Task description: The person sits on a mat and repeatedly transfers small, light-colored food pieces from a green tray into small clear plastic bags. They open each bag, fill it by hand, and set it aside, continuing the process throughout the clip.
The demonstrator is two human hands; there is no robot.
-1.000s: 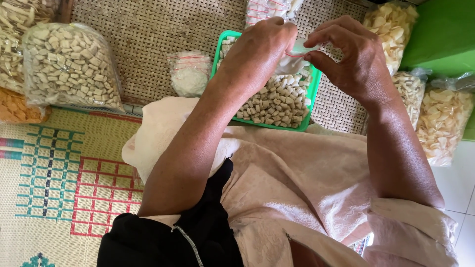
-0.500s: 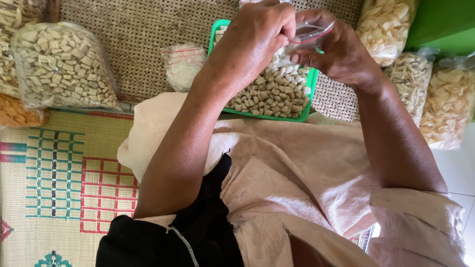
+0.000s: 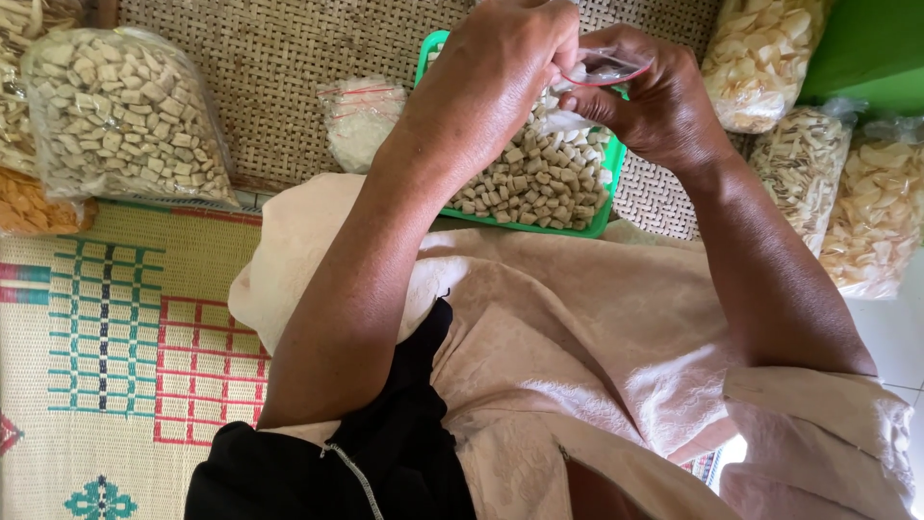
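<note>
At the top centre, over the tray: your two hands meet on a small clear plastic bag (image 3: 599, 69) with a red strip along its mouth.
Left hand: your left hand (image 3: 500, 72) curls over the bag from the left, fingers closed on its near edge.
Right hand: your right hand (image 3: 654, 101) pinches the bag's mouth between thumb and fingertips.
Bag position: held just above the green tray (image 3: 604, 197), which is heaped with pale cube-shaped crackers (image 3: 534, 178).
Change from earlier: a second ago your hands were a little apart with the bag loose between them; now they are drawn together on its mouth, and the whole scene sits lower in view.
Under the tray: a woven rattan mat (image 3: 260, 77) carries it.
Left of the tray: a small sealed packet of white crumbs (image 3: 358, 120) lies just beside it; farther left, a big clear bag of the same cubes (image 3: 120, 116).
Right side: three clear bags of yellowish chips (image 3: 871, 217) stand near your right forearm, which hides part of them.
Near you: your cream cloth lap (image 3: 577, 366) covers the tray's near edge, and a patterned straw mat (image 3: 106, 347) spreads at lower left.
In the way: your left hand hides most of the bag's body.
</note>
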